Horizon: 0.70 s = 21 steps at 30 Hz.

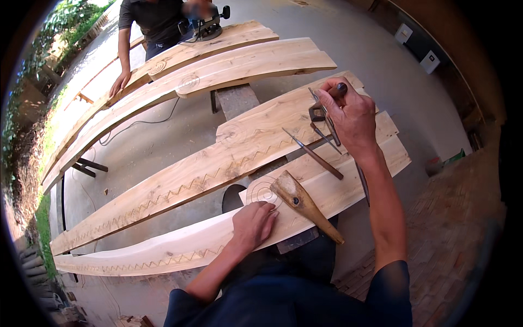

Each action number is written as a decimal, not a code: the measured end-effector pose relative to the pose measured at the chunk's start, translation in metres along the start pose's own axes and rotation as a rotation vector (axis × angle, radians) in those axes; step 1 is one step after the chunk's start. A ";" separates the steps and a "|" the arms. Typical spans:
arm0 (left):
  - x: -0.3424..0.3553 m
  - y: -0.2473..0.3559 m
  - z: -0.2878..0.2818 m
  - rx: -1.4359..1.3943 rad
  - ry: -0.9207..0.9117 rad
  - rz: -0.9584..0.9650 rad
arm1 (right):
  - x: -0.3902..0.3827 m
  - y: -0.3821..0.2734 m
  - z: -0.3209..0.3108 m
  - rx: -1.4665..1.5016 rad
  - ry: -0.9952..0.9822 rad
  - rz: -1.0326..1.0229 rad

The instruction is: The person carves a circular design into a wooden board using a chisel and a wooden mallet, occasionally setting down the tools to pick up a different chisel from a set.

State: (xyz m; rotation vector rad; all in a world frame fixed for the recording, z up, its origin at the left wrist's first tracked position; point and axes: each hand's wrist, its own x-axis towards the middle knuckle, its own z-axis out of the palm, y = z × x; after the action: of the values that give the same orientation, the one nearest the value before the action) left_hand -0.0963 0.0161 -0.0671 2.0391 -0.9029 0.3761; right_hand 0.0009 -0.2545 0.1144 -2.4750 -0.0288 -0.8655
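My left hand [253, 223] rests on the near pale plank [163, 250], fingers slightly bent, beside a carved spiral [262, 189] and a zigzag line. My right hand [348, 114] is raised over the right end of the boards, closed around a dark-handled tool [340, 88], whose lower part is hard to make out among other tools. A long chisel [324, 163] lies diagonally on the wood, with slimmer tools [321, 133] behind it. A wooden mallet [305, 207] lies right of my left hand. The middle plank [190, 182] also bears zigzag carving.
A co-worker [150, 22] stands across at the far planks [250, 60], one hand on a board, with a blue router [204, 30]. Benches [237, 101] hold the boards; a cable [169, 120] trails on the concrete floor. Greenery is at left, a wall at right.
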 end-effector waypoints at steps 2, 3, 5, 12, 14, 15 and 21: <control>-0.002 0.001 -0.010 -0.024 0.028 -0.129 | -0.026 -0.047 -0.012 0.175 -0.104 -0.049; 0.007 0.007 -0.019 -0.052 0.055 -0.138 | -0.038 -0.065 -0.014 0.262 -0.199 -0.068; 0.016 0.012 -0.025 -0.104 0.098 -0.170 | -0.056 -0.089 -0.012 0.385 -0.378 -0.087; 0.024 0.013 -0.034 -0.444 0.158 -0.413 | -0.090 -0.087 0.024 0.614 -0.465 -0.005; 0.035 0.011 -0.043 -0.787 0.283 -0.462 | -0.095 -0.079 0.019 0.591 -0.299 -0.025; 0.040 0.009 -0.046 -0.846 0.315 -0.458 | -0.101 -0.065 0.017 0.439 -0.281 0.001; 0.061 -0.004 -0.046 -0.810 0.429 -0.453 | -0.191 -0.021 0.036 -0.031 -0.411 0.251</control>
State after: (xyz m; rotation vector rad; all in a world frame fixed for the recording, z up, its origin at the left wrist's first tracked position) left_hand -0.0483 0.0266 -0.0087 1.2763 -0.2341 0.1426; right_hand -0.1344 -0.1920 -0.0119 -2.5723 0.1504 -0.2481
